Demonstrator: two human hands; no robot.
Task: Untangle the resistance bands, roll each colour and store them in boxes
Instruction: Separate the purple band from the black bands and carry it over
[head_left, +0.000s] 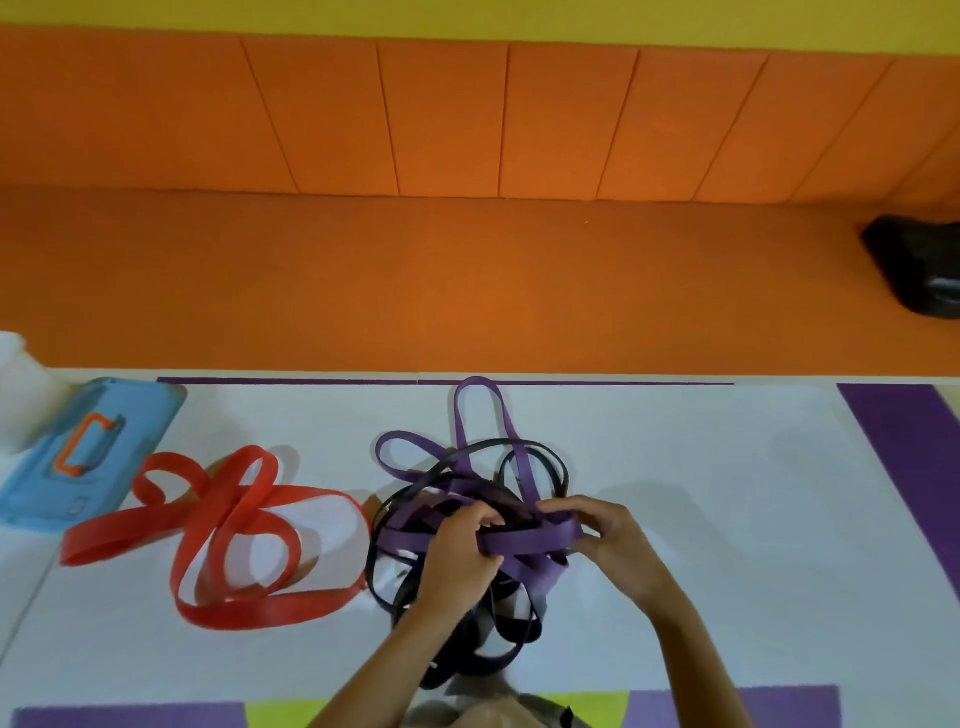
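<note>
A tangle of purple bands (470, 410) and thin black bands (540, 451) lies in the middle of the white mat (701, 493). My left hand (462, 551) grips a wide purple strand at the tangle's centre. My right hand (613, 535) pinches the same purple strand (535, 540) at its right end, so the strand stretches between both hands. A red band (234, 525) lies loose and separate on the mat to the left, in several open loops. Lower parts of the tangle are hidden behind my left forearm.
A blue box lid with an orange handle (83, 452) lies at the far left, beside a white container (21, 395). An orange padded floor and wall run behind the mat. A black bag (919, 265) sits at the far right.
</note>
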